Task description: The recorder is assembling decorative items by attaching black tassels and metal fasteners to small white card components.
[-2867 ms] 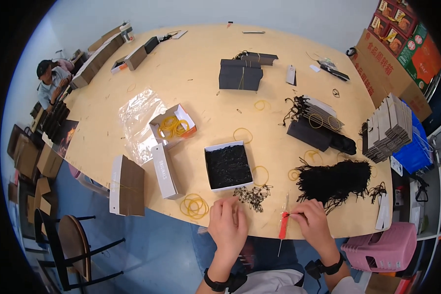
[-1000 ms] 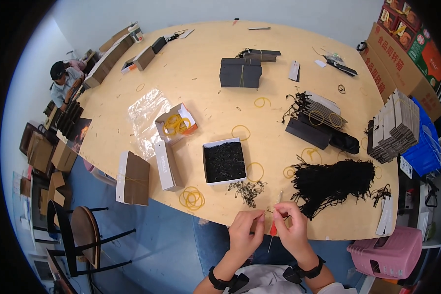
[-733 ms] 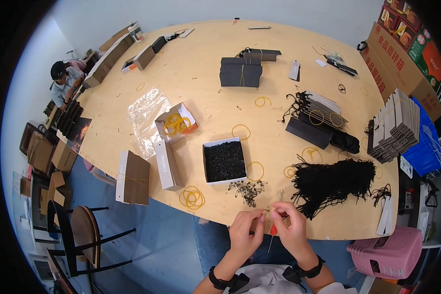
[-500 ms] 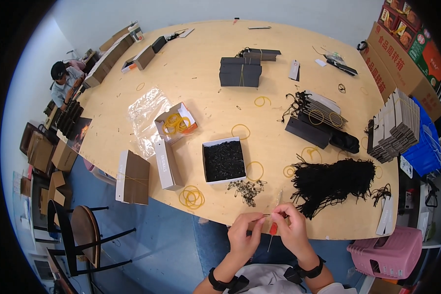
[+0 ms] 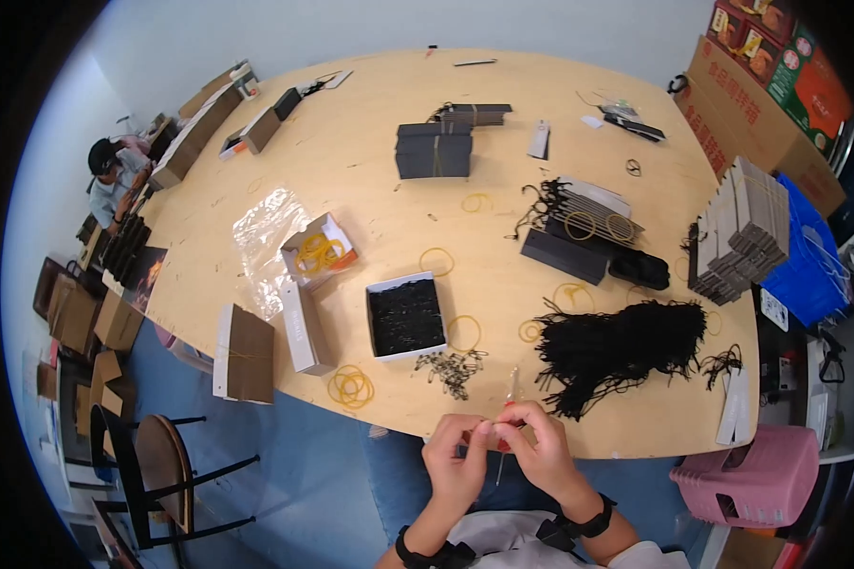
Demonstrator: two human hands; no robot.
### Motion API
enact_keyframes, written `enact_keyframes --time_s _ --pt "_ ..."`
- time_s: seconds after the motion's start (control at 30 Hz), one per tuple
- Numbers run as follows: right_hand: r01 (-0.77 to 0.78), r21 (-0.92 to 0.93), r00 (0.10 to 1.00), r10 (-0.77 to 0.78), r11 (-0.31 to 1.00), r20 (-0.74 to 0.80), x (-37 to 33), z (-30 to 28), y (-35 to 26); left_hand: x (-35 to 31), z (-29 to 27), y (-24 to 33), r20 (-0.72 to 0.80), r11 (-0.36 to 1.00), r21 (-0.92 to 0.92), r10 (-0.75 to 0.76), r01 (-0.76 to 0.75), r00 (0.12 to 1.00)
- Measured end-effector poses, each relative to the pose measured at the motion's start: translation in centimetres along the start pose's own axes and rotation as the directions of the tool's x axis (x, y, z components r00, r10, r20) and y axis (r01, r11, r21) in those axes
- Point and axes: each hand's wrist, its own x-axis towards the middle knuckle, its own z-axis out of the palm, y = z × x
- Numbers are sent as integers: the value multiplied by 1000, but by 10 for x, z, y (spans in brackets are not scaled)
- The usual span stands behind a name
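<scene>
Over the table's near edge, my left hand point(image 5: 457, 457) and my right hand point(image 5: 538, 449) meet with thumbs and fingertips pinched together. Whatever small thing is between them is too small to make out. Partly covered by the hands is a tool with a red and clear handle point(image 5: 512, 389); its thin metal shaft point(image 5: 499, 471) points toward me past the edge. Just beyond lies a loose pile of small brassy metal pins point(image 5: 452, 374). To the right of the hands spreads a thick bundle of black cords point(image 5: 617, 356).
A white box point(image 5: 407, 355) holds small black pieces. Rubber bands point(image 5: 351, 387) lie about, some in another box point(image 5: 340, 234). Folded grey tags point(image 5: 742, 232) and dark stacks point(image 5: 434, 152) stand farther off. A co-worker point(image 5: 116, 180) sits far left; a chair point(image 5: 161, 465) stands left.
My hands have drawn closer, fingertips now touching, and the brassy bit visible between them earlier is covered. The whole view has shifted slightly, so the table things appear farther left.
</scene>
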Motion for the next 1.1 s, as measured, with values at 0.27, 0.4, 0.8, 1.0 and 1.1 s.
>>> enact_keyframes --time_s 0.27,0.4,0.8,1.0,1.1 --pt "73 480 980 26 874 -197 -9 -153 30 34 -23 -10 -156 920 381 163 -93 974" --pt "276 647 949 -97 710 -299 -10 -170 25 36 -17 -12 -97 858 479 262 -185 960" --pt "43 -204 994 -63 978 -93 -19 -65 -34 -27 31 32 154 985 44 156 -164 976" --pt "123 -241 991 -131 963 -17 -29 -53 -37 -32 29 19 107 981 -194 16 6 994" --pt "168 -275 985 -173 947 6 -31 -54 -37 -31 25 19 124 969 -242 -23 53 992"
